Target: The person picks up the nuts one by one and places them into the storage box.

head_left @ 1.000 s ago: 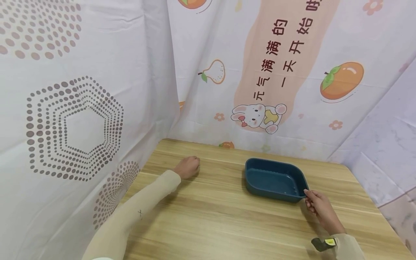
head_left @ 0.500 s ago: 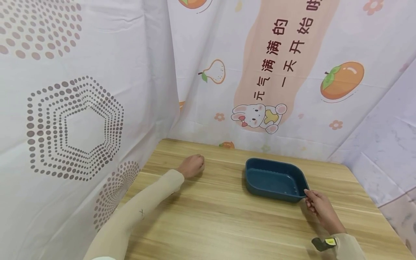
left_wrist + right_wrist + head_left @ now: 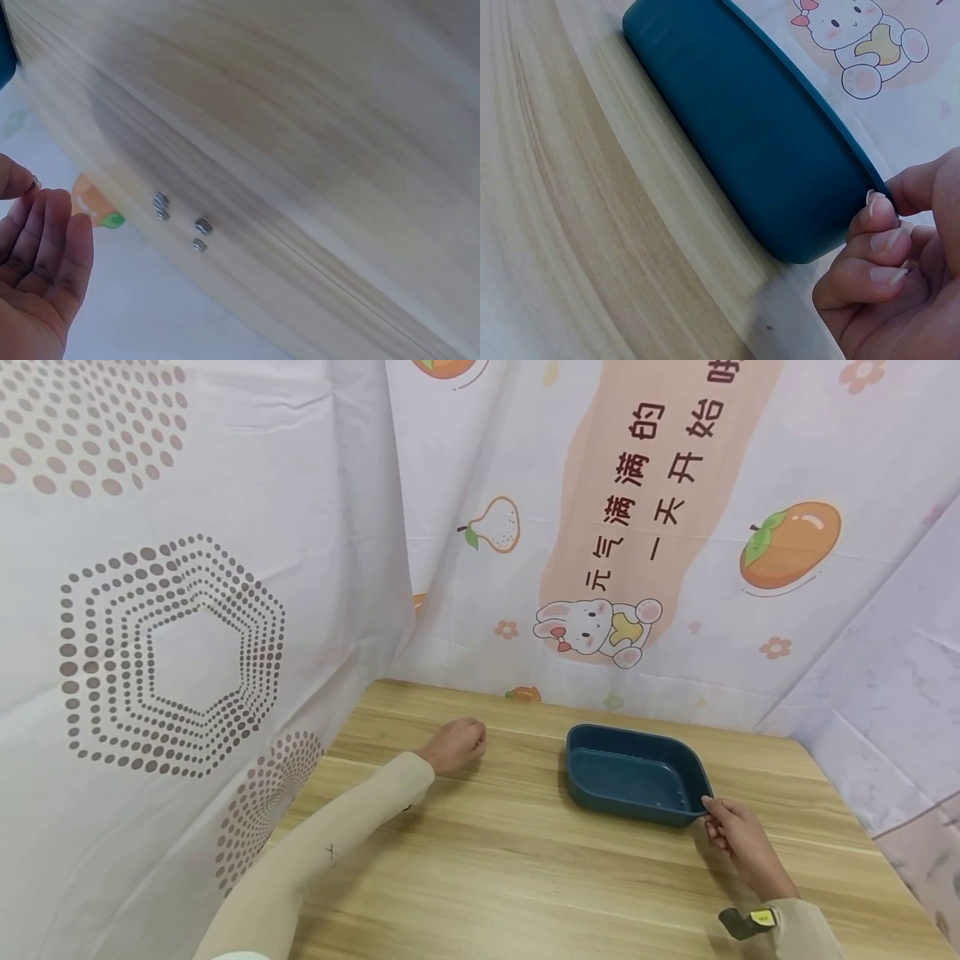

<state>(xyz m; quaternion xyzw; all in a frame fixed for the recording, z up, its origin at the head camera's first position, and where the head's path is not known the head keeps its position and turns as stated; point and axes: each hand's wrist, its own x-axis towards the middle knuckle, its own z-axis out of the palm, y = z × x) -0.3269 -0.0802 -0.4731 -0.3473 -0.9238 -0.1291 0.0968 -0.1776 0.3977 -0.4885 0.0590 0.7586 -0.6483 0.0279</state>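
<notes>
My left hand [image 3: 454,747] hovers over the left part of the wooden table. In the left wrist view, its thumb and forefinger pinch a small metal nut [image 3: 35,182], mostly covered by the fingertips. Several similar silvery nuts [image 3: 203,225] lie on the table beyond that hand. A dark blue tray [image 3: 626,812] with rounded corners stands at the back right, small shiny pieces [image 3: 680,800] on its floor. At the tray's near right corner, my right hand [image 3: 741,846] pinches the rim between thumb and forefinger; its other fingers are curled below, outside the wall.
The wooden table [image 3: 480,860] ends at a printed white cloth [image 3: 465,643] hanging along the back. Another cloth with dotted patterns [image 3: 337,610] hangs along the left side. A pale cloth [image 3: 885,693] closes off the right.
My left hand has moved a little to the right across the table, toward the tray. The right hand and the tray have stayed in place.
</notes>
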